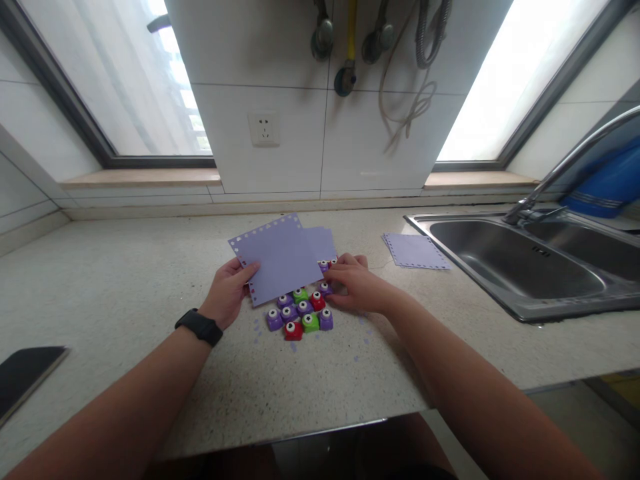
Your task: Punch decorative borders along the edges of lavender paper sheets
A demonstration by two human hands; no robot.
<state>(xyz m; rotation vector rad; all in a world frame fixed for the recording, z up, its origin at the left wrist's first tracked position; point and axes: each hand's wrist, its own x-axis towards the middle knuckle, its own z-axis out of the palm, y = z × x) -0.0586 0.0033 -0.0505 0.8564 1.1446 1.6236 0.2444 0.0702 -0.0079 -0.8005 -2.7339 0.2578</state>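
Note:
My left hand (229, 293) pinches the left edge of a purple sheet of paper (280, 260), with small shapes punched along its left and top edges. The sheet tilts above a cluster of craft punches in purple, green and red, among them a green punch (311, 323) and a red punch (293, 331). At the cluster's right side, my right hand (353, 285) has its thumb and fingers closed around a purple craft punch (325, 289), near the sheet's lower right corner. Behind the held sheet lies another purple sheet (323, 241), partly hidden.
A small stack of purple punched sheets (417, 251) lies to the right, by the steel sink (515, 260) with its faucet (575, 157). Tiny paper bits are scattered around the punches. A dark flat object (30, 373) rests at the left on the speckled counter (165, 267).

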